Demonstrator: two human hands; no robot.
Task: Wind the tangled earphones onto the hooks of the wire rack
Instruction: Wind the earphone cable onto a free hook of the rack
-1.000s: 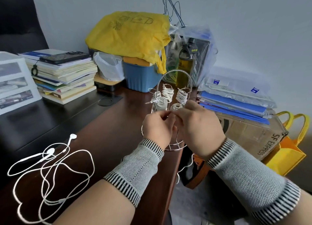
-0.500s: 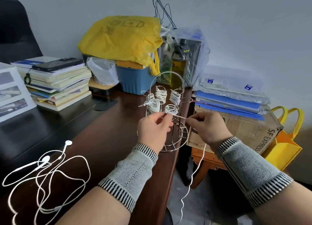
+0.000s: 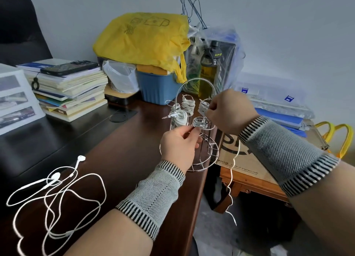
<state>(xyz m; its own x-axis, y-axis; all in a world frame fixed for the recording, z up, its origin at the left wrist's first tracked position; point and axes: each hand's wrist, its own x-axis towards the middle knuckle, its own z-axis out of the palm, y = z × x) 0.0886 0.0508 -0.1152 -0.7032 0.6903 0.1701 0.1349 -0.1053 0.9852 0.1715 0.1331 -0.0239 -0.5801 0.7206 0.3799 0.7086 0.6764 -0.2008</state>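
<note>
Dark wooden desk [image 3: 119, 159], right edge: chrome wire rack [image 3: 197, 121]. Left hand [image 3: 179, 142] pinches front hook's coil; right hand [image 3: 228, 110], now raised, pinches white earphone cord [image 3: 233, 171], winding another turn. Second earphones [image 3: 55, 194] untouched near front-left corner.

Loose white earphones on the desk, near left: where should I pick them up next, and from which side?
Pinch the loose earphones by the two earbuds at the far end of the tangle, coming from above with the left hand. The buds lie clear of the looped cord, so lifting there should let the loops trail instead of knotting.
</note>
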